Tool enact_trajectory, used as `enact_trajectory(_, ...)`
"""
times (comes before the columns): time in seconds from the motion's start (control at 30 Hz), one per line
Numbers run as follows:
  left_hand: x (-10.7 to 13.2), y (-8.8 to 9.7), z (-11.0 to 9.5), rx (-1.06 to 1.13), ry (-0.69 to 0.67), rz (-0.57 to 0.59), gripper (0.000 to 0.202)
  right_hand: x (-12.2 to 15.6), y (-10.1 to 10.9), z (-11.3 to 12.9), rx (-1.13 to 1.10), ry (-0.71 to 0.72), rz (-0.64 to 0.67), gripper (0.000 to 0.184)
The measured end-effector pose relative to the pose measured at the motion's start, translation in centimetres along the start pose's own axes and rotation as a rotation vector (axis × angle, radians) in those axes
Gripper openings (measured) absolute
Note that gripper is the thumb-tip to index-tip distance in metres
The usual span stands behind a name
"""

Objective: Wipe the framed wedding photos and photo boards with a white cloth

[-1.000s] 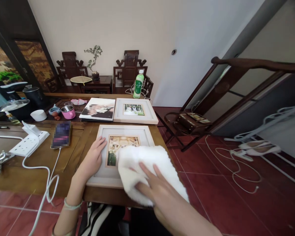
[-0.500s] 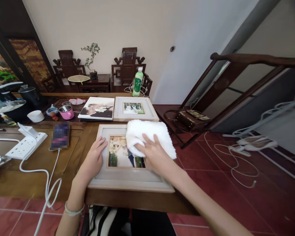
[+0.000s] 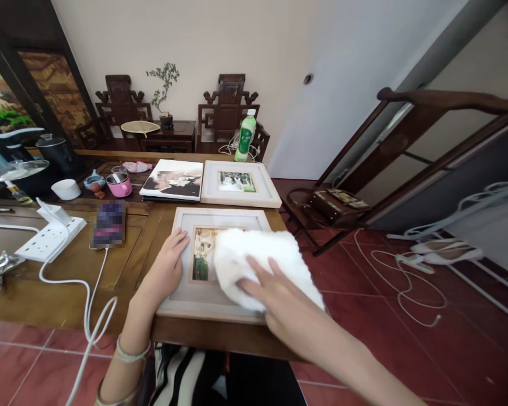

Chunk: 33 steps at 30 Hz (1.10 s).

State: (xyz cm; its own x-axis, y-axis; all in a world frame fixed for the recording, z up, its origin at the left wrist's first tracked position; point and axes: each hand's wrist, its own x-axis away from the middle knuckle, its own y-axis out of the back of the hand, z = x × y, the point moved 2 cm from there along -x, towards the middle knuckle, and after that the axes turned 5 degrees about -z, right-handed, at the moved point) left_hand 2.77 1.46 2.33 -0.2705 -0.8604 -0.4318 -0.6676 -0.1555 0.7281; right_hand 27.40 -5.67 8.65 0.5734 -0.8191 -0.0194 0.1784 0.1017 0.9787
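Observation:
A light wooden picture frame with a photo inside lies flat at the near edge of the brown table. My left hand rests flat on the frame's left border, fingers stretched out, holding it steady. A fluffy white cloth covers the right half of the frame. My right hand presses flat on top of the cloth, fingers spread.
A second framed photo and a frameless print lie further back. A green bottle, a pink cup, a phone on a cable and a white power strip are on the table. Cables trail on the red floor.
My right hand slid the cloth from the frame's near right up to its far right corner, then back down toward me over the photo. My left hand stayed on the frame.

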Motion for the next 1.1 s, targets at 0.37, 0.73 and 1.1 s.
enact_trajectory(0.37,-0.5,-0.5,0.4,-0.015,0.009,-0.011,0.047,-7.9,-2.0,-6.0,0.210,-0.083,-0.221,0.065)
enact_trajectory(0.73,-0.7,-1.3,1.1,-0.037,-0.021,0.010,0.047,3.2,-1.7,-0.7,-0.071,0.166,-0.167,0.074)
enact_trajectory(1.1,-0.6,-1.2,0.7,-0.041,-0.006,0.028,0.046,-7.9,-2.9,-7.2,0.229,-0.074,-0.276,0.062)
